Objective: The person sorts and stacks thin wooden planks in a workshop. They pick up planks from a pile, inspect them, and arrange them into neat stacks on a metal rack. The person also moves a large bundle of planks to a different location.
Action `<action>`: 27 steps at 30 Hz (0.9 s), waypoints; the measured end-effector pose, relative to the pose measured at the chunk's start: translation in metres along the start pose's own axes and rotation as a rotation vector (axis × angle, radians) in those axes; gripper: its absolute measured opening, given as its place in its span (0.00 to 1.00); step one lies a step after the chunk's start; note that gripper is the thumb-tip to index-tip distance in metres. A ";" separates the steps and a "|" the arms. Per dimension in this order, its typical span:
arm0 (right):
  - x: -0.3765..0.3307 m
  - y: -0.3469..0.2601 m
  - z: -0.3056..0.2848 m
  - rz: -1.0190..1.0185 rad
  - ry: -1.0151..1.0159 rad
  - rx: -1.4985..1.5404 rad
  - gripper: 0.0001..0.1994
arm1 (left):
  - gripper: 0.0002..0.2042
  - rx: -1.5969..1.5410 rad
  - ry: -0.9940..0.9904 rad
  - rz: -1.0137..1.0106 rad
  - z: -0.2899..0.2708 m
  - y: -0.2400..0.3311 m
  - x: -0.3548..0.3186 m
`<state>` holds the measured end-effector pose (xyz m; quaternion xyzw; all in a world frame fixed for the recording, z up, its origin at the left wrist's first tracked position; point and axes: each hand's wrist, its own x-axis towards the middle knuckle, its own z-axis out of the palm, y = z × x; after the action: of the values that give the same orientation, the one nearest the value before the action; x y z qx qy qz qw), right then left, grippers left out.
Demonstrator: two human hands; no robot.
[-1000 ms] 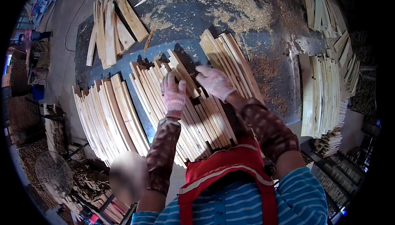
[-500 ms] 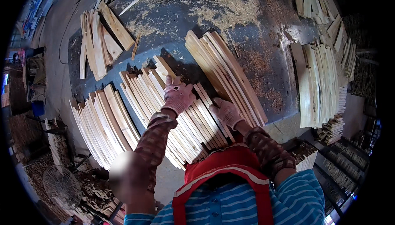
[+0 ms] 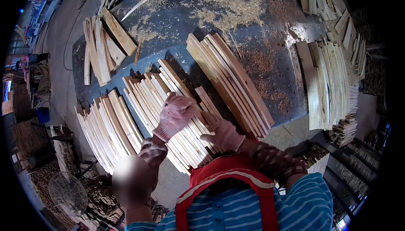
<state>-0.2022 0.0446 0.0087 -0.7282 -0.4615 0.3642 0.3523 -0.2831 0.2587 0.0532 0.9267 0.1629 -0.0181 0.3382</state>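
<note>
A row of long, pale wooden strips (image 3: 147, 100) lies side by side at the table's near edge, some ends sticking out further than others. Over its middle is my left hand (image 3: 177, 112), in a pinkish knit glove, with its fingers curled; whatever they hold, if anything, is hidden beneath them. My right hand (image 3: 225, 134), gloved alike, rests on the strips at the right side of the row. Its fingers stretch forward and its thumb is spread to the left. Both hands are close together, the left one slightly further from me.
On the dark table (image 3: 168, 47), sawdust (image 3: 236, 9) covers the far part. Another group of strips (image 3: 105, 123) lies to the left, with thicker boards (image 3: 228, 74) to the right. Loose offcuts (image 3: 99, 49) sit far left. A stack (image 3: 327, 83) stands at the right, a fan (image 3: 67, 191) lower left.
Both hands have come nearer to me over the strips, the right one also leftward. The left hand's fingers have curled inward. The right hand's fingers are now more stretched out.
</note>
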 end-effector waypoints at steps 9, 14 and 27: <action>0.003 -0.020 0.003 0.177 0.063 0.024 0.30 | 0.26 0.064 0.331 -0.232 0.018 -0.049 0.018; 0.015 -0.065 -0.063 0.233 0.317 0.391 0.26 | 0.42 0.317 0.218 -0.566 0.007 -0.080 0.078; 0.047 0.037 -0.051 0.654 0.130 -0.267 0.19 | 0.40 0.416 0.091 -0.598 0.028 -0.089 0.080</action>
<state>-0.1287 0.0675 -0.0080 -0.8986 -0.2244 0.3472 0.1473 -0.2330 0.3280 -0.0355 0.8869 0.4342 -0.1078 0.1146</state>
